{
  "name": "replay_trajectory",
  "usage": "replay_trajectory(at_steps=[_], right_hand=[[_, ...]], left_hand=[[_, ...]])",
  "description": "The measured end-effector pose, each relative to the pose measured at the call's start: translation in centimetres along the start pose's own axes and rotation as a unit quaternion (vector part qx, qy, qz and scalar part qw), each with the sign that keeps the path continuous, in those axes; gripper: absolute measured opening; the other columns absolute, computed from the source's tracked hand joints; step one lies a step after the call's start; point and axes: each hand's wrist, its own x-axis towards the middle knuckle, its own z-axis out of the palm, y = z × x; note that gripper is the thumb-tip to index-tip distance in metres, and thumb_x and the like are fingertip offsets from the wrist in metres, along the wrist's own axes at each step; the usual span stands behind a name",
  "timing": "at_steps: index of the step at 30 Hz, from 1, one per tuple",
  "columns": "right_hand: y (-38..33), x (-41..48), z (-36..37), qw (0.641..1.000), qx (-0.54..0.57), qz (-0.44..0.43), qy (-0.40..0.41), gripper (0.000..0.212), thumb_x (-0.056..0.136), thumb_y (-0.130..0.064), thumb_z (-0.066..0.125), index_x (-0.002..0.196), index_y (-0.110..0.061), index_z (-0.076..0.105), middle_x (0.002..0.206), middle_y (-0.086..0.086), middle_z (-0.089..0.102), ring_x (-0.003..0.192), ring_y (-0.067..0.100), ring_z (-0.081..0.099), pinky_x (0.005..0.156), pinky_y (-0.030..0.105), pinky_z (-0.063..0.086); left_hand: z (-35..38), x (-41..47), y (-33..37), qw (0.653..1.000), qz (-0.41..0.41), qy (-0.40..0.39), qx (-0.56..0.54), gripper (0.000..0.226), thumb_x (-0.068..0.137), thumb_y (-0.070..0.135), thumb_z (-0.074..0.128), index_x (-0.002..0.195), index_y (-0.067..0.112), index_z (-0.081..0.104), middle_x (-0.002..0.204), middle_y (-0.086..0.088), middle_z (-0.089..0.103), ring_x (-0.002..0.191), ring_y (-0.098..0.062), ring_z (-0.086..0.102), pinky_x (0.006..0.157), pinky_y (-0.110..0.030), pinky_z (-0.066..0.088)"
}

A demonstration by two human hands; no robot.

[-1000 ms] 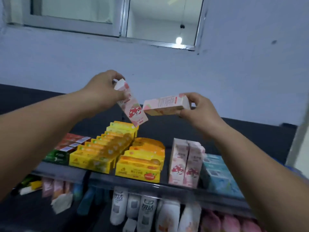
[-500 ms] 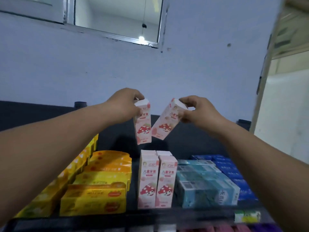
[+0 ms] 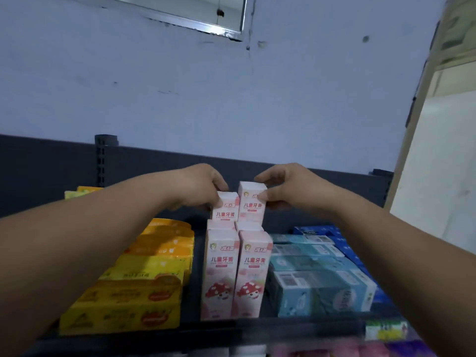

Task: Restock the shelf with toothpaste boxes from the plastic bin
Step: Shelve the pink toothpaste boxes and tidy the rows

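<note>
Left hand: the left hand (image 3: pixel 203 189) pinches the top of the left pink box (image 3: pixel 224 208), thumb in front and fingers behind, with the box upright
Right hand: the right hand (image 3: pixel 286 188) grips the right pink box (image 3: pixel 252 202) by its top corners; this box is also upright and sits a little higher than its neighbour
Where the boxes are: side by side at the back of the pink row, touching or nearly so; their bases are hidden, so I cannot tell whether they are down on the shelf (image 3: pixel 231 331) yet
Step in hand: probably seating this back pair
Risk, early release: if a base is not flat when the fingers let go, a tall narrow carton is likely to topple
Risk, the row ahead: the second pair (image 3: pixel 221 224) and the front pair (image 3: pixel 235 274) stand close in front; a forward nudge could push them over the shelf edge like dominoes
Risk, uneven height: the higher right box may be catching on something unseen, and forcing it down could crush a corner
Risk, arms: the forearms pass low over the yellow and orange boxes (image 3: pixel 144 287) and the teal boxes (image 3: pixel 319 287), so pulling back carelessly may drag them askew
Plastic bin: not in view
</note>
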Motion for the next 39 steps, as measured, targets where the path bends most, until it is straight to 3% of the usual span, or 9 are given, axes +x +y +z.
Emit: replay_trajectory(at_steps=[4, 8, 12, 16, 20, 24, 29, 34, 39], right_hand=[[1.7, 0.4, 0.0, 0.997, 0.043, 0.030, -0.055, 0.027, 0.087, -0.003, 0.068, 0.113, -0.010, 0.063, 0.097, 0.007, 0.074, 0.089, 0.020, 0.072, 0.079, 0.036, 0.060], [3.3, 1.0, 0.6, 0.989, 0.100, 0.045, -0.104, 0.027, 0.087, 0.002, 0.066, 0.113, -0.006, 0.064, 0.084, 0.003, 0.073, 0.086, 0.022, 0.072, 0.082, 0.038, 0.059], [3.9, 1.5, 1.1, 0.983, 0.106, 0.048, -0.141, 0.026, 0.088, 0.004, 0.063, 0.112, -0.007, 0.064, 0.070, -0.003, 0.070, 0.074, 0.015, 0.070, 0.069, 0.028, 0.060], [3.9, 1.9, 1.4, 0.980, 0.084, 0.061, -0.170, 0.037, 0.090, 0.002, 0.061, 0.126, -0.007, 0.058, 0.095, 0.007, 0.071, 0.074, 0.014, 0.069, 0.060, 0.022, 0.054], [3.6, 2.0, 1.1, 0.980, 0.059, 0.052, -0.185, 0.043, 0.091, -0.004, 0.062, 0.132, -0.015, 0.055, 0.119, 0.009, 0.067, 0.095, 0.022, 0.069, 0.070, 0.026, 0.058], [2.9, 1.6, 0.9, 0.980, 0.008, 0.028, -0.196, 0.047, 0.090, -0.010, 0.065, 0.133, -0.024, 0.054, 0.125, -0.002, 0.060, 0.106, 0.022, 0.067, 0.082, 0.030, 0.059], [2.3, 1.2, 1.1, 0.979, -0.043, 0.016, -0.198, 0.049, 0.091, -0.014, 0.066, 0.136, -0.027, 0.052, 0.131, -0.004, 0.056, 0.107, 0.017, 0.066, 0.090, 0.038, 0.057], [2.1, 0.8, 1.2, 0.980, -0.065, 0.013, -0.189, 0.052, 0.092, -0.017, 0.065, 0.140, -0.026, 0.049, 0.128, -0.009, 0.057, 0.105, 0.014, 0.065, 0.090, 0.038, 0.057], [2.0, 0.7, 1.3, 0.980, -0.079, 0.012, -0.183, 0.051, 0.094, -0.020, 0.063, 0.141, -0.026, 0.046, 0.116, -0.014, 0.058, 0.101, 0.014, 0.067, 0.089, 0.039, 0.057]], left_hand=[[0.8, 0.1, -0.4, 0.999, -0.038, -0.027, -0.016, 0.031, 0.087, 0.004, 0.063, 0.116, 0.015, 0.066, 0.102, 0.003, 0.072, 0.094, -0.012, 0.066, 0.079, -0.027, 0.056], [1.3, 0.1, -1.0, 0.997, -0.064, -0.036, -0.022, 0.027, 0.088, 0.004, 0.062, 0.113, 0.015, 0.068, 0.102, 0.002, 0.071, 0.093, -0.013, 0.066, 0.071, -0.022, 0.054], [1.1, 0.2, -1.6, 0.994, -0.088, -0.045, -0.049, 0.023, 0.089, 0.004, 0.060, 0.107, 0.013, 0.071, 0.098, -0.001, 0.074, 0.096, -0.018, 0.068, 0.086, -0.034, 0.056], [1.0, 0.3, -1.8, 0.992, -0.099, -0.053, -0.063, 0.019, 0.089, 0.005, 0.060, 0.102, 0.012, 0.073, 0.097, -0.004, 0.074, 0.098, -0.023, 0.068, 0.090, -0.039, 0.055], [0.9, 0.2, -1.6, 0.989, -0.105, -0.074, -0.080, 0.020, 0.091, 0.005, 0.057, 0.104, 0.009, 0.072, 0.099, -0.006, 0.074, 0.100, -0.025, 0.068, 0.089, -0.038, 0.054], [1.0, 0.2, -1.6, 0.987, -0.110, -0.082, -0.083, 0.021, 0.091, 0.006, 0.058, 0.108, 0.012, 0.070, 0.103, -0.005, 0.073, 0.103, -0.024, 0.067, 0.093, -0.042, 0.052], [1.1, -0.1, -1.5, 0.987, -0.114, -0.075, -0.081, 0.025, 0.091, 0.007, 0.059, 0.113, 0.015, 0.067, 0.105, -0.004, 0.072, 0.102, -0.023, 0.066, 0.093, -0.042, 0.053], [1.3, -0.3, -1.2, 0.988, -0.125, -0.048, -0.072, 0.046, 0.090, 0.008, 0.060, 0.134, 0.016, 0.050, 0.120, -0.002, 0.062, 0.105, -0.019, 0.059, 0.085, -0.032, 0.053], [1.4, -0.6, -1.0, 0.987, -0.139, -0.029, -0.081, 0.052, 0.089, 0.009, 0.062, 0.138, 0.016, 0.046, 0.124, -0.003, 0.059, 0.105, -0.019, 0.058, 0.078, -0.028, 0.053]])
